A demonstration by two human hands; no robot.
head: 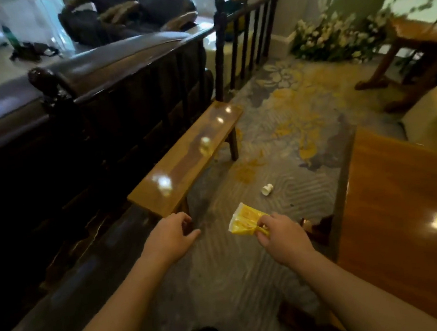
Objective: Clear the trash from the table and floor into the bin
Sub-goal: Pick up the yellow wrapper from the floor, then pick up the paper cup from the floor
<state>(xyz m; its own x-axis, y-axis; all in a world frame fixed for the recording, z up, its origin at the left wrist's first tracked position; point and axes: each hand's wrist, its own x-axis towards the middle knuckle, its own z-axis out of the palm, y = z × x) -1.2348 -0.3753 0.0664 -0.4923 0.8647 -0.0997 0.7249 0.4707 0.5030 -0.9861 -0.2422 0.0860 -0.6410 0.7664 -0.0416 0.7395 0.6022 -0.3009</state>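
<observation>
The right hand (281, 235) pinches one end of a crumpled yellow plastic wrapper (246, 220) between thumb and fingers, and the wrapper sticks out to the upper left of the hand, held in the air above the patterned grey and yellow carpet (284, 131). The left hand (169, 236) holds nothing; its fingers are loosely curled with the thumb extended, and it hovers just in front of the near end of a long, glossy wooden bench (187, 158), though contact with the bench cannot be made out. A small white paper cup (267, 189) lies tipped on its side on the carpet, a little beyond the wrapper and between the bench and a polished reddish-brown wooden table (407, 226) that fills the lower right. To the left of the bench runs a dark wooden railing (111, 77) with turned spindles, and beyond it sits a cluster of dark, blurred shapes. At the far end of the carpet a bank of white flowers with green leaves (333, 34) stands against the wall, beside another wooden table (419, 39). Both bare forearms reach in from the bottom of the view.
</observation>
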